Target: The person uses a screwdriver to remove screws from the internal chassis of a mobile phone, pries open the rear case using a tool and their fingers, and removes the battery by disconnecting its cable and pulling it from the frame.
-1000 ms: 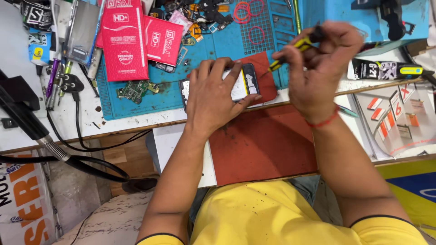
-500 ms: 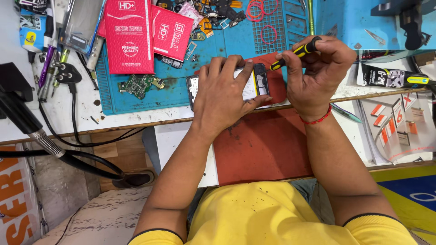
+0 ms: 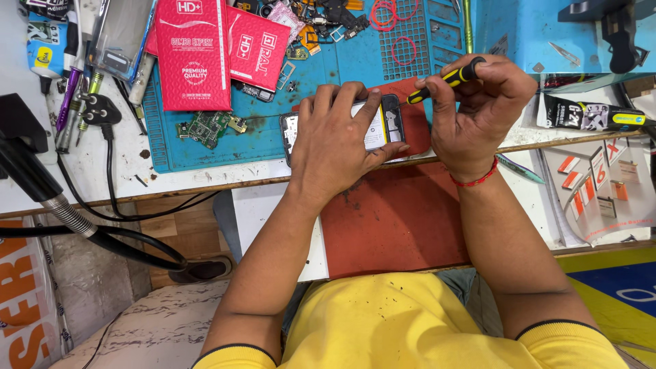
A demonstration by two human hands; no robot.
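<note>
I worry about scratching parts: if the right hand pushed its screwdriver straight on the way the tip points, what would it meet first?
Probably the opened phone. The right hand aims the screwdriver down-left at its exposed right end, beside the left hand. Depth is unclear.

1. Two red packets [image 3: 212, 51] lie on the blue mat [image 3: 321, 65].
2. A green circuit board [image 3: 208, 128] sits below them.
3. A black plug [image 3: 94, 109] lies left.
4. A glue tube [image 3: 594, 116] lies right.

A yellow short-sleeved shirt with dark-trimmed cuffs; red thread bracelet [image 3: 476, 180] on one wrist.
</note>
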